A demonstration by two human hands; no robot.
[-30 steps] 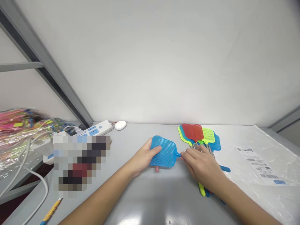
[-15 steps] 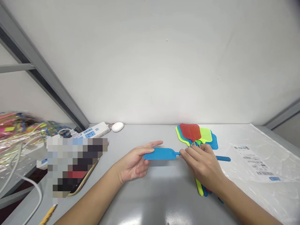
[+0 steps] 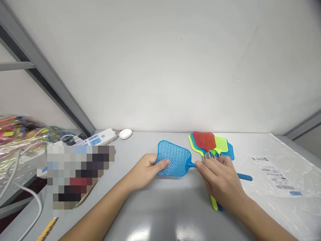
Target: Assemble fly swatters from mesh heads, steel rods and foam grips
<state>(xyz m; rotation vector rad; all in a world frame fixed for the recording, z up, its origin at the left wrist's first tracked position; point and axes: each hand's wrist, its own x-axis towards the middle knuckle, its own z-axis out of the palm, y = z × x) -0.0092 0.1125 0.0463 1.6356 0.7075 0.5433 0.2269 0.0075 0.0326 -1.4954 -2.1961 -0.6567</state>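
Observation:
A blue fly swatter (image 3: 175,160) is held sideways above the grey table, its perforated head facing me and its handle end sticking out to the right. My left hand (image 3: 147,170) pinches the left edge of the head, thumb in front and fingers behind. Around the neck and shaft, my right hand (image 3: 220,175) is closed; its fingers hide that stretch. Just behind the right hand lies a fanned stack of fly swatters (image 3: 204,140) in red, yellow-green and blue, heads toward the wall. Some of their handles show below the hand.
To the right lies a clear plastic bag (image 3: 281,207) with a printed label. At the left are a white power strip (image 3: 102,137), a white oval object (image 3: 125,134), a blurred-out item (image 3: 80,177) and cables. Plastic-wrapped colourful goods (image 3: 22,144) sit beyond the metal frame.
The swatter's head has turned from nearly edge-on to facing me. My left hand has closed from loosely spread fingers to a pinch on its edge. The right hand keeps its grip.

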